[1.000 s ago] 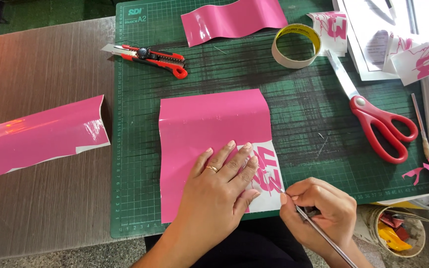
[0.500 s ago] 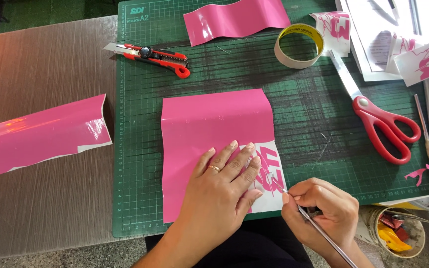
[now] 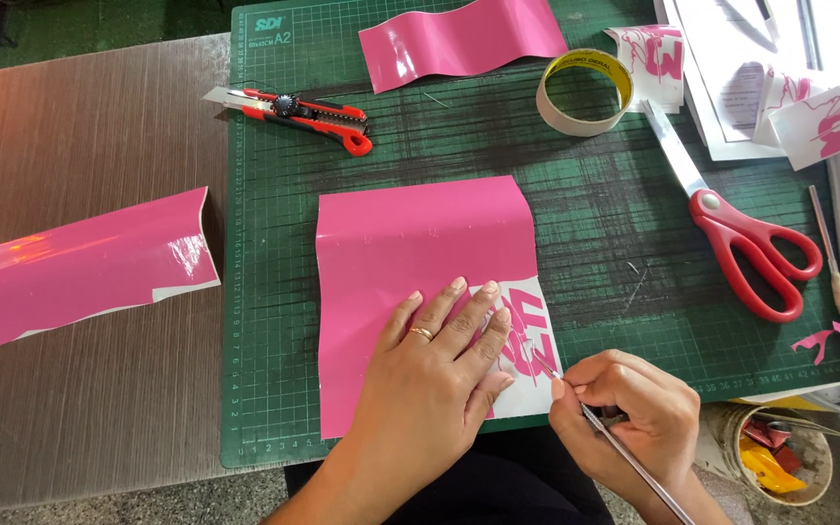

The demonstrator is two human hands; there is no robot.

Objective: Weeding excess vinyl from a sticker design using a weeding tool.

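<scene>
The pink vinyl sheet [image 3: 410, 262] lies flat near the front edge of the green cutting mat [image 3: 264, 321] on the desk; thin, limp and glossy, it likely curls and tears easily, so it is best pinned flat beside the cut lettering. The left hand [image 3: 430, 374] presses it, fingers spread, grip closed on nothing. The right hand [image 3: 624, 413] pinches a slim metal pick [image 3: 634, 467], tip at the lettering.
</scene>
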